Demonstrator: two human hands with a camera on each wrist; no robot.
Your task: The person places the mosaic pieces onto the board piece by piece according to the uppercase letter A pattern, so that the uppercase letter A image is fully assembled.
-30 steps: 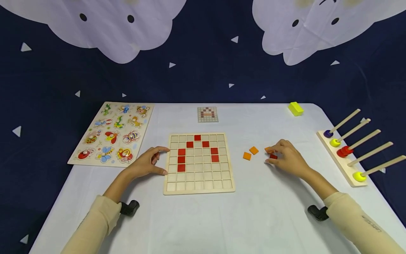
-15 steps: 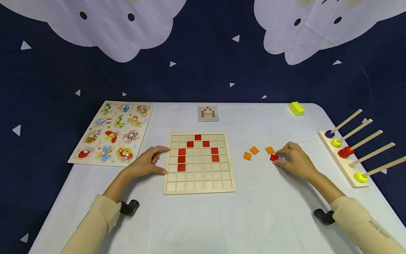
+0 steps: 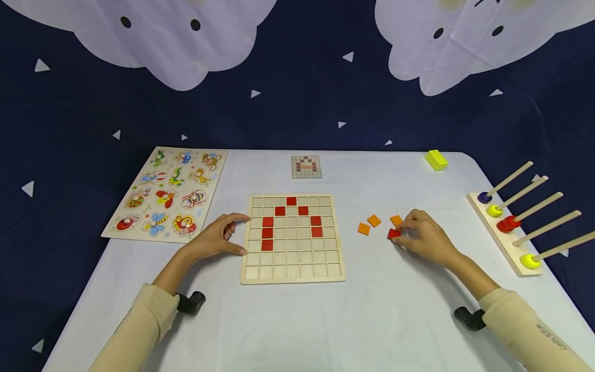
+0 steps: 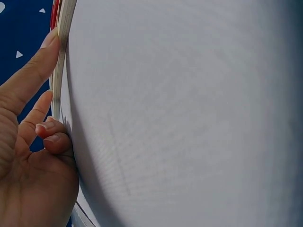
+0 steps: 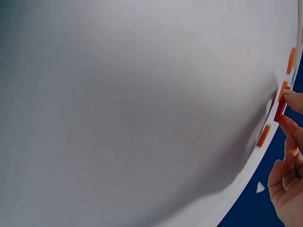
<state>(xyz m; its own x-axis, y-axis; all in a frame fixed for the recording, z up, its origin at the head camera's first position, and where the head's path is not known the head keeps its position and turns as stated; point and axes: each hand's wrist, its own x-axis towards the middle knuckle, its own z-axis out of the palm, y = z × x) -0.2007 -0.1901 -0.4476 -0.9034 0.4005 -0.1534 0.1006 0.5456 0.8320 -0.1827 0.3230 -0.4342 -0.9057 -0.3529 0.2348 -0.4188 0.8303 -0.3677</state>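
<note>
A wooden grid board (image 3: pixel 304 257) lies flat in the middle of the head view, with several red tiles (image 3: pixel 267 233) set in its cells. At its left edge rests my left hand (image 3: pixel 216 238), index finger and thumb stretched apart and touching the rim; the left wrist view shows the thumb against the board's side. To the right of the board, my right hand (image 3: pixel 426 236) pinches a loose red tile (image 5: pixel 280 109) between thumb and index finger. Three orange tiles (image 3: pixel 374 220) lie close by, the nearest just beyond the fingertips.
A small pattern card (image 3: pixel 306 167) lies behind the board. At the left is an insect puzzle board (image 3: pixel 160 235). A yellow block (image 3: pixel 436 160) sits at the back right, near a peg stand (image 3: pixel 506 240) with coloured beads. A dark blue cloth hangs behind the white table (image 3: pixel 297 330).
My right hand has drawn back from over the nearest orange tile, uncovering it, and then shifted left with the red tile. The left hand keeps its place at the board.
</note>
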